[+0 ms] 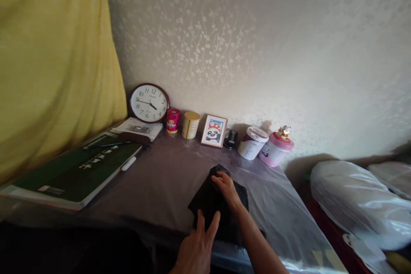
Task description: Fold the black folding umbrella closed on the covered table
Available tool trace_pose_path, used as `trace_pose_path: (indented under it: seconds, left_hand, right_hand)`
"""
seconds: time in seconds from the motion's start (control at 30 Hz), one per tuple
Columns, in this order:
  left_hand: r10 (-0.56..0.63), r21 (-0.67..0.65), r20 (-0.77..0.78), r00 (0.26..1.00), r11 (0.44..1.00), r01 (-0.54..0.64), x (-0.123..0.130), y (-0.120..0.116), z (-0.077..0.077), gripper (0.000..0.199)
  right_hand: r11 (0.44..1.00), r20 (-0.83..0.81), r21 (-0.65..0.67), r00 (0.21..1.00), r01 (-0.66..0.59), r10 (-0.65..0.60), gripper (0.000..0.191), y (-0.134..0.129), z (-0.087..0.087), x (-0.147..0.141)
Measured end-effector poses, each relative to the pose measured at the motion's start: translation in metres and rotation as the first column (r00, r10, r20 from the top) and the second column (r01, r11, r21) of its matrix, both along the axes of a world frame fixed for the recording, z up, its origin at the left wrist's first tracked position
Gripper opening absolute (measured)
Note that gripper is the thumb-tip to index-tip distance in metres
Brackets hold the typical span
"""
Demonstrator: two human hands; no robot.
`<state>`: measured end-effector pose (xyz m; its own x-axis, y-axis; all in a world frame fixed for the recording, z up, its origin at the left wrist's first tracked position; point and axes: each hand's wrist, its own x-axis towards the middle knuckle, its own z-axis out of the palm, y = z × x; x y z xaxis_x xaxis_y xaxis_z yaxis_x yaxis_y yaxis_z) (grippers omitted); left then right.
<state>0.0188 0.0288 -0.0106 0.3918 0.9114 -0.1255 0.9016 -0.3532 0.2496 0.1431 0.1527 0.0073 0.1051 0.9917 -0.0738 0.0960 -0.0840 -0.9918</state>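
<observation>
A black piece of soft fabric (207,199), perhaps a bag or a folded garment, lies near the front edge of the table; its exact kind does not show. My right hand (226,186) is over its far part, with fingers bent together and gripping the fabric near the top. Closer to me, my left hand (196,244) has two fingers stretched apart at the fabric's near left side, and nothing shows between them. Part of the fabric is hidden behind my right forearm.
Plastic film covers the table (167,171). A large green book (83,167) lies left. Along the wall stand a clock (149,103), a red can (172,120), a yellow can (191,125), a framed panda picture (214,131), a white tub (253,143) and a pink tub (276,149).
</observation>
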Motion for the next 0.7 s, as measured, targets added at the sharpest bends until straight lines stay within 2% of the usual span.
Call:
trace_pose_path:
  seconds: [0.1,0.2,0.3,0.43,0.53,0.63,0.7]
  left_hand:
    - [-0.025,0.064,-0.072,0.997,0.997,0.029,0.005,0.001,0.000,0.104]
    - [-0.003,0.112,-0.087,0.996,0.994,0.013,0.008,0.003,-0.002,0.097]
    - [0.004,0.105,-0.069,0.998,0.994,0.003,0.007,0.005,-0.006,0.092]
    - [0.051,0.151,-0.074,0.996,0.988,-0.039,0.007,0.003,-0.017,0.086]
    - [0.109,0.218,-0.088,0.990,0.972,-0.088,0.011,0.001,-0.027,0.081]
    - [0.128,0.271,-0.065,0.990,0.957,-0.106,0.014,0.001,-0.039,0.071]
    - [0.130,0.290,-0.034,0.991,0.950,-0.115,0.013,0.002,-0.047,0.063]
  right_hand:
    - [1.000,0.005,0.012,1.000,-0.015,0.015,0.045,0.000,-0.003,0.001]
    - [1.000,0.025,0.002,1.000,-0.006,0.006,0.048,0.003,-0.007,0.001]
    - [0.999,0.051,0.009,0.998,-0.037,0.037,0.049,0.004,-0.009,0.000]
    - [0.975,0.161,0.146,0.977,-0.167,0.143,0.038,-0.012,-0.003,0.000]
    - [0.915,0.379,0.284,0.910,-0.286,0.167,0.026,-0.035,-0.002,0.002]
    - [0.797,0.600,0.369,0.778,-0.477,0.188,0.022,-0.054,-0.007,0.006]
    - [0.718,0.707,0.373,0.681,-0.588,0.191,0.022,-0.059,-0.012,0.009]
